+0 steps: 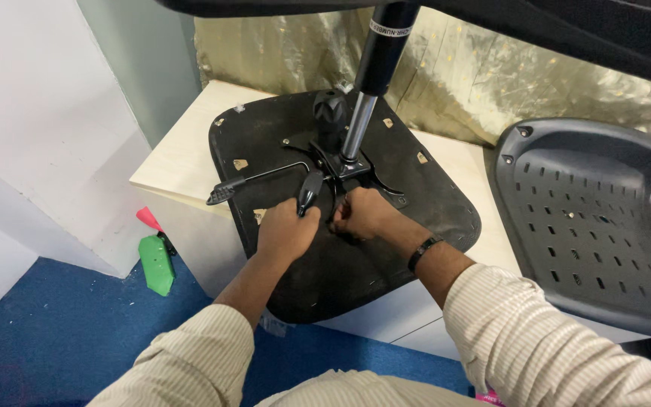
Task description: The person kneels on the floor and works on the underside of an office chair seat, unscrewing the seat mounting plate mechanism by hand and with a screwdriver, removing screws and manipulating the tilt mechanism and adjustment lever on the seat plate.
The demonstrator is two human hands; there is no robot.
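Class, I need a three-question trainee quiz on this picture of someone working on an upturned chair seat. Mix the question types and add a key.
1. True or false: the black seat pan lies upside down on a pale cabinet.
2. Which stands upright from the metal mechanism plate? A) gas-lift cylinder B) a wooden broom handle C) a garden hose
3. Fill in: the left hand and right hand rest on the seat pan just below the ____ .

Key: 1 true; 2 A; 3 mechanism plate.
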